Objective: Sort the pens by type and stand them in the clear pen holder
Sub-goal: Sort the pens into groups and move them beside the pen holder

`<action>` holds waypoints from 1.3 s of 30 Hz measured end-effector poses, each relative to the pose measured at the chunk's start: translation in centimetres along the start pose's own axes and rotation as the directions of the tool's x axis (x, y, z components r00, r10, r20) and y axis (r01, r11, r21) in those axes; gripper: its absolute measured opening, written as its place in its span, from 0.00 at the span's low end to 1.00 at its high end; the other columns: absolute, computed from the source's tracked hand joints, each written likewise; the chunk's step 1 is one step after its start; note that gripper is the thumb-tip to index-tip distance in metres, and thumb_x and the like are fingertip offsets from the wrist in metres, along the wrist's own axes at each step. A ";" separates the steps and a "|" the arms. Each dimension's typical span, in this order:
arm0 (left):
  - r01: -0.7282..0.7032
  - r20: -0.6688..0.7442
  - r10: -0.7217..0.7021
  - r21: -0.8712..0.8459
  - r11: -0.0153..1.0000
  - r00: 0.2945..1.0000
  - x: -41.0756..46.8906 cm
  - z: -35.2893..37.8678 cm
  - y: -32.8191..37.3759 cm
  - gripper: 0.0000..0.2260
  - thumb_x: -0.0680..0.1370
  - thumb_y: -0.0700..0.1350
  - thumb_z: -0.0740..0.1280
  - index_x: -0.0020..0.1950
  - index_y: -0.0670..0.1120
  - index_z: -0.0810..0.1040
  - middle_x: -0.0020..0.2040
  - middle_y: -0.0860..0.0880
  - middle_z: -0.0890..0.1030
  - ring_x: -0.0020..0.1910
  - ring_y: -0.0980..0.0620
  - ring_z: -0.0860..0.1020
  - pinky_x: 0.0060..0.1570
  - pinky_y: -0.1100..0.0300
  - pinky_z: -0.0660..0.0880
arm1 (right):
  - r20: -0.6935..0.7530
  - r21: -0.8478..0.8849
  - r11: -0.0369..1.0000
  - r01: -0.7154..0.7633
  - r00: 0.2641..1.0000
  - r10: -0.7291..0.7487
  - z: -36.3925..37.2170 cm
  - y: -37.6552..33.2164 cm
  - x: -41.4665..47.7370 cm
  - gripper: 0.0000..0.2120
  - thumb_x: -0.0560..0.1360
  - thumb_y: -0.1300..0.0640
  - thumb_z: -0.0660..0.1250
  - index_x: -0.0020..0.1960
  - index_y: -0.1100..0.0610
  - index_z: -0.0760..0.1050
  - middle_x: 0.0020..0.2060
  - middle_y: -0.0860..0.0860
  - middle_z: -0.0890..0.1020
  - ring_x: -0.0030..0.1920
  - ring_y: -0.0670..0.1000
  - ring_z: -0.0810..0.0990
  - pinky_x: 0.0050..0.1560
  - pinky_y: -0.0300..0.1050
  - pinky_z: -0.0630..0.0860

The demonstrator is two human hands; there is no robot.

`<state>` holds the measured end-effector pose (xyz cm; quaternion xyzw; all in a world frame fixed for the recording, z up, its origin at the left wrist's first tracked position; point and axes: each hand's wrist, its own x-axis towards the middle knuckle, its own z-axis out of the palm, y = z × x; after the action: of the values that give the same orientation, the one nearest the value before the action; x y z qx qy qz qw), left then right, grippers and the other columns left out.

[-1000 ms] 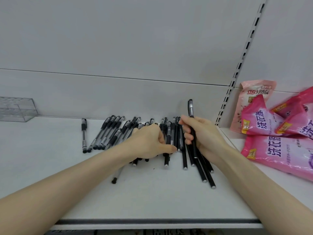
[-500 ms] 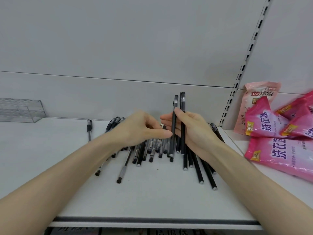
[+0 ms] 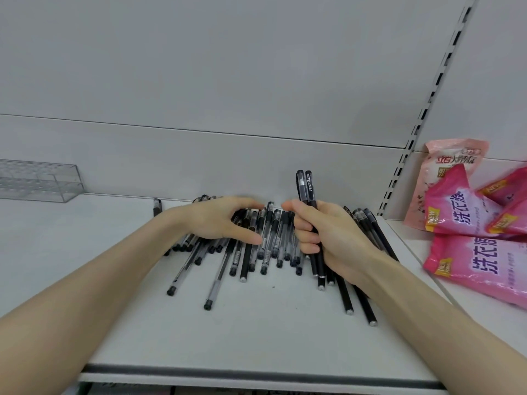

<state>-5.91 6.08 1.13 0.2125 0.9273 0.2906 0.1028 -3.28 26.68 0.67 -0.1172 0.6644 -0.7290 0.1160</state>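
Black all over, the held pens (image 3: pixel 309 192), 2 of them, stand upright w/ caps up in the right hand (image 3: pixel 330 238), whose fingers are wrapped tight round the barrels. Can't tell if their lower ends touch the shelf (image 3: pixel 256 332).

The left hand (image 3: pixel 219 220) is just left of it, the two hands close but not touching. Its fingers are arched and spread over the pen pile (image 3: pixel 265 238) w/ the thumb out, gripping nothing that shows.

The pile lies mid-shelf, mostly clear-barrel pens w/ black caps, fanned near to far. More solid black pens (image 3: pixel 346 295) lie under and near-right of the right wrist. A lone pen (image 3: pixel 157 206) lies apart at the far left of the pile.

The clear pen holder (image 3: pixel 42 181) sits far left against the back wall, well apart from the pens. Pink pouches (image 3: pixel 470 223) are stacked on the right.
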 end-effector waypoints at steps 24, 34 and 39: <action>-0.507 -0.678 0.099 -0.436 0.744 0.728 0.0 0.2 6.4 0.13 0.70 0.34 0.73 0.52 0.41 0.78 0.48 0.45 0.83 0.43 0.54 0.83 0.46 0.64 0.78 | 0.193 0.141 0.990 0.007 0.980 -0.035 0.2 -1.1 -1.4 0.15 0.81 0.58 0.57 0.61 0.67 0.73 0.38 0.53 0.81 0.32 0.49 0.79 0.35 0.42 0.80; -0.332 -0.255 0.332 0.043 0.942 0.908 2.6 3.9 4.1 0.14 0.80 0.47 0.62 0.66 0.49 0.74 0.67 0.56 0.72 0.65 0.66 0.67 0.67 0.69 0.61 | -0.125 0.086 0.994 0.074 0.990 -0.063 -4.2 -2.1 -1.0 0.10 0.81 0.54 0.58 0.55 0.60 0.72 0.25 0.46 0.62 0.22 0.43 0.58 0.18 0.34 0.56; -0.295 -0.052 0.330 0.335 0.895 0.942 2.5 3.7 2.8 0.17 0.81 0.53 0.58 0.68 0.51 0.73 0.72 0.55 0.67 0.72 0.61 0.59 0.70 0.68 0.52 | -0.142 0.137 0.989 0.047 0.989 -0.028 -4.5 -1.2 -0.8 0.09 0.81 0.54 0.58 0.50 0.60 0.70 0.26 0.49 0.66 0.22 0.44 0.61 0.18 0.35 0.60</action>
<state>-6.03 11.15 -0.37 0.3570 0.9200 0.1586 -0.0314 -3.95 31.30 1.49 -0.0699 0.6159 -0.7822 0.0633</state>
